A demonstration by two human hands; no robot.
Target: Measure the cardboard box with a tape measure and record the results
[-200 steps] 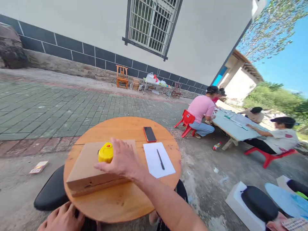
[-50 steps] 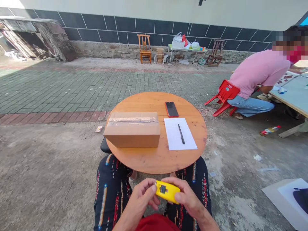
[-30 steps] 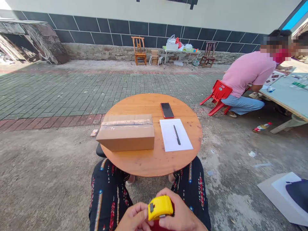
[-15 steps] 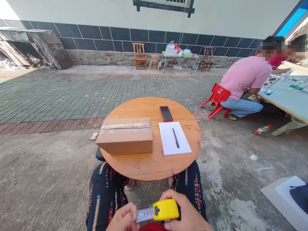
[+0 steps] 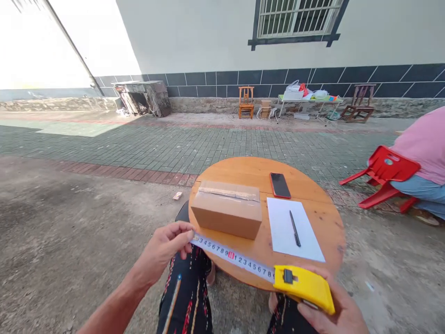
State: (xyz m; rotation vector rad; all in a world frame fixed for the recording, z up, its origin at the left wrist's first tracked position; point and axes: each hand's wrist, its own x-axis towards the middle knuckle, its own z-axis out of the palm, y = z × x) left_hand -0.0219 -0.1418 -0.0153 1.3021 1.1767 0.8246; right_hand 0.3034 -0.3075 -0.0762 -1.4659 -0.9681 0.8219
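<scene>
Between thumb and fingers, my left hand [image 5: 170, 243] pinches the end of a white tape blade [image 5: 239, 259], close to the lower left corner of a taped cardboard box [image 5: 227, 208]. My right hand [image 5: 339, 301] is wrapped round the yellow case of the tape measure [image 5: 304, 286], over the table's front edge. The blade stretches between both hands in front of the box, its printed numbers facing up. To the right of the box lies a white sheet of paper [image 5: 283, 227] with a black pen [image 5: 295, 228] on it.
A phone [image 5: 280, 185] lies behind the paper on the round wooden table [image 5: 243, 167]. A person in pink [image 5: 429, 139] sits on a red chair [image 5: 392, 164] at the right. By the wall stand a wooden chair [image 5: 246, 103] and a cluttered folding table [image 5: 309, 99].
Much more blade is out of the tape measure. Both hands have risen from my lap and spread apart toward the front of the box. The view has swung left.
</scene>
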